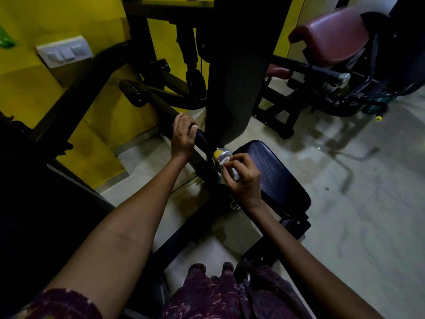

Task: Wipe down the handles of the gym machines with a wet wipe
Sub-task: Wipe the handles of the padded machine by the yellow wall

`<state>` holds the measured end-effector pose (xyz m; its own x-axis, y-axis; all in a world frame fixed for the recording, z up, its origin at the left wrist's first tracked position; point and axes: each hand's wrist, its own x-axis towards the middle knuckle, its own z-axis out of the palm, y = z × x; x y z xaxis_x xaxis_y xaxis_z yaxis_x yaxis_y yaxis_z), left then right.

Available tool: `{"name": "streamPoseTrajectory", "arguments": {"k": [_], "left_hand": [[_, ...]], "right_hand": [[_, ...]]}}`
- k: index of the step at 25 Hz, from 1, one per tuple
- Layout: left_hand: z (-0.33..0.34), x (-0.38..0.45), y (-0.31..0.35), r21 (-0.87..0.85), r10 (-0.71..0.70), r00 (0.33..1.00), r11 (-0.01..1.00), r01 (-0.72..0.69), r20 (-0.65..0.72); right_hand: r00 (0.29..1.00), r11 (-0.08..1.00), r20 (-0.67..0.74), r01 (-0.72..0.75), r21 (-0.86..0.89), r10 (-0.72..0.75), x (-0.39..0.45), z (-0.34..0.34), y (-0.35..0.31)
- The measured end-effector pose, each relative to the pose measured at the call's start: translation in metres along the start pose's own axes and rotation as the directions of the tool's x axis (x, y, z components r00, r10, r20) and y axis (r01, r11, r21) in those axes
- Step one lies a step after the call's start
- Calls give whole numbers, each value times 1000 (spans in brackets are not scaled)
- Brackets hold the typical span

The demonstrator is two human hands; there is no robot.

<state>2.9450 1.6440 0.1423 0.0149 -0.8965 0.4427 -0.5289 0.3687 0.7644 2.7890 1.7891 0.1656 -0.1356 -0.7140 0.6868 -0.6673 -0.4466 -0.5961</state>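
Black foam handle, gripped by left hand, fingers curled round it. White wipe pinched in right hand, pressed against handle's chrome cap. Just right, black seat; dark upright pad above. Pale, streaked floor; yellow wall left, with switch plate. Further right, maroon pad on another machine.
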Motion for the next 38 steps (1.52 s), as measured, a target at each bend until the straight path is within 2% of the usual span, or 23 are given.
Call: {"name": "streamPoseTrajectory", "arguments": {"k": [3,7,10,14,17,21,25,29,32,36,38], "left_hand": [[-2,0,2,3,15,1000,1000,-15,-4],[-1,0,3,-11,0,1000,1000,0,5],[-2,0,3,2,9,1000,1000,-9,-2],[-2,0,3,0,-4,1000,1000,4,3],[-2,-1,4,10,11,1000,1000,-11,-6],[-1,-1,3,-1,-11,1000,1000,11,3],[-2,0,2,7,-2,1000,1000,2,-1],[0,0,1,10,-9,1000,1000,9,1],[-1,0,1,19,11,1000,1000,-11,-4],[-1,0,2,11,8,1000,1000,-8,-9],[-1,-1,3,16,6,1000,1000,-5,-8]], "right_hand": [[996,997,-38,-80,24,81,2,-1,2],[1000,1000,1,-23,-13,23,0,-2,3],[994,995,-49,-98,18,99,4,-3,4],[1000,1000,8,4,-20,-4,2,-2,1],[996,996,-38,-85,-4,85,2,-2,3],[999,999,-13,-48,-6,47,1,-1,-1],[989,991,-59,-134,12,134,4,-3,-1],[1000,1000,-11,22,-19,-22,1,-3,-9],[998,1000,-57,-25,7,25,2,-3,-8],[985,981,27,171,-87,-169,1,-1,-12],[987,986,37,159,-55,-157,13,0,-14]]}}
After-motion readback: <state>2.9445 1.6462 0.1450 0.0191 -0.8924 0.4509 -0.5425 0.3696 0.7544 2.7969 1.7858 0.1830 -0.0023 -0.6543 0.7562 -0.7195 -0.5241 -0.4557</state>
